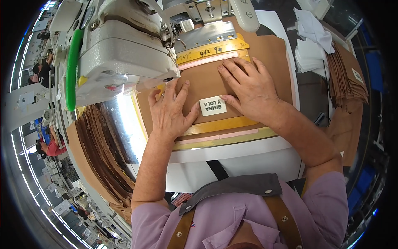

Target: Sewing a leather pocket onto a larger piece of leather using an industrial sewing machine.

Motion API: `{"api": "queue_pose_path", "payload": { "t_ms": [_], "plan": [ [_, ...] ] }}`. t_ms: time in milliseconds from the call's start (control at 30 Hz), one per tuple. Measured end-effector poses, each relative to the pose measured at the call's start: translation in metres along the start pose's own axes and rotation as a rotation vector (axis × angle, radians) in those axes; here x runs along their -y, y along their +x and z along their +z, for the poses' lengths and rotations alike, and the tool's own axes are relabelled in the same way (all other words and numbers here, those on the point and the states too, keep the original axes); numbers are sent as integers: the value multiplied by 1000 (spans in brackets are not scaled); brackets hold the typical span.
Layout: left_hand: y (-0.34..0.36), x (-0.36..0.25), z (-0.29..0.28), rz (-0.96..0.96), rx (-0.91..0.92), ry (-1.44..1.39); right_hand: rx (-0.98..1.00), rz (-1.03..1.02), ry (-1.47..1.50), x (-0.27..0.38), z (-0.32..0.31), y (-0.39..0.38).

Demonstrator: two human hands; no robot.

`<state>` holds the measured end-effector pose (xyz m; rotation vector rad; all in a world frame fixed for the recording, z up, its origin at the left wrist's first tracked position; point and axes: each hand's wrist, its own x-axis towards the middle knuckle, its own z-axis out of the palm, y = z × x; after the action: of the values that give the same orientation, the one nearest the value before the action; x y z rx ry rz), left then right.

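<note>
A brown leather-like panel [203,87] lies flat under the machine head. My left hand [170,112] rests on the left part of it, fingers spread, close to the needle area. On the right part my right hand [253,87] lies flat, fingertips close to a pink strip [211,60] along the far edge. A small cream label with dark printing [213,106] sits on the panel between my hands, beside my right thumb. Yellow template bars run along the far side [213,50] and near side [224,124]. Neither hand grips anything.
A white industrial sewing machine [128,54] with a green bar [74,70] stands at the upper left. A metal clamp plate [207,36] lies beyond the panel. Brown pieces are stacked at left [93,145] and right [344,74], near white cloth [313,29].
</note>
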<state>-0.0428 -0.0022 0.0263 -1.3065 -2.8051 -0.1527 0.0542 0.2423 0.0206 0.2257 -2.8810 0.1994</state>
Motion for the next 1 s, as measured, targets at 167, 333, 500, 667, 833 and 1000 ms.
{"api": "queue_pose_path", "payload": {
  "t_ms": [167, 333, 500, 667, 833, 1000],
  "plan": [
    [-6, 13, -1, -3, 21, 22, 16, -18, 33, 6, 1, 7],
    [-10, 21, -4, -11, 7, 86, 28, -21, 53, 14, 4, 13],
    [-13, 29, -7, -34, 16, 86, -11, -25, 77, 16, 8, 15],
    [-18, 40, -9, -63, 27, 138, -10, -23, 75, 16, 7, 15],
    [-23, 48, -9, -88, 17, 150, 24, -29, 51, 21, 9, 20],
    [-21, 55, -12, -82, 29, 144, 22, -13, 26, 27, 12, 26]
  ]
}}
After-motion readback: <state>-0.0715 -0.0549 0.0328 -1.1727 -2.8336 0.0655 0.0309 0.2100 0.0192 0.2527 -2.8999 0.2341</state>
